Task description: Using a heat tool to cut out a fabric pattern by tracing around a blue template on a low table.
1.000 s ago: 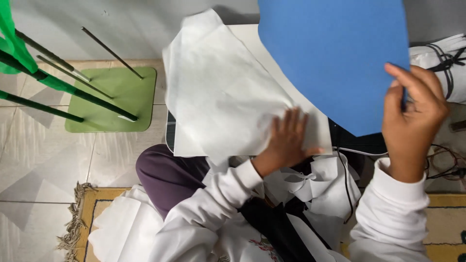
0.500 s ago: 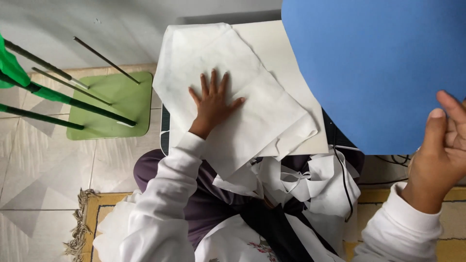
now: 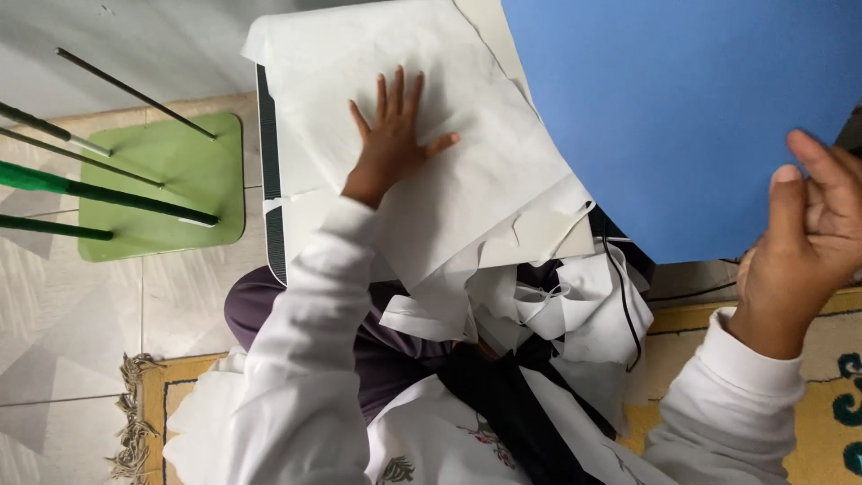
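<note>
My left hand (image 3: 391, 142) lies flat, fingers spread, on a large white sheet of paper (image 3: 467, 180) that covers a small table (image 3: 269, 171). My right hand (image 3: 808, 242) grips the lower right edge of a big blue sheet of card (image 3: 673, 117), held up over the table's right side. Below the table edge, several white paper scraps (image 3: 575, 310) hang over my lap.
A green stool (image 3: 162, 184) lies overturned on the tiled floor at the left, its legs pointing left. A yellow patterned rug (image 3: 835, 395) with a fringe lies under me. A black cable (image 3: 624, 296) runs past the paper scraps.
My left hand has slid up and left across the white paper and flattened it. The blue card has swung to the right and closer, with my right hand still on it.
</note>
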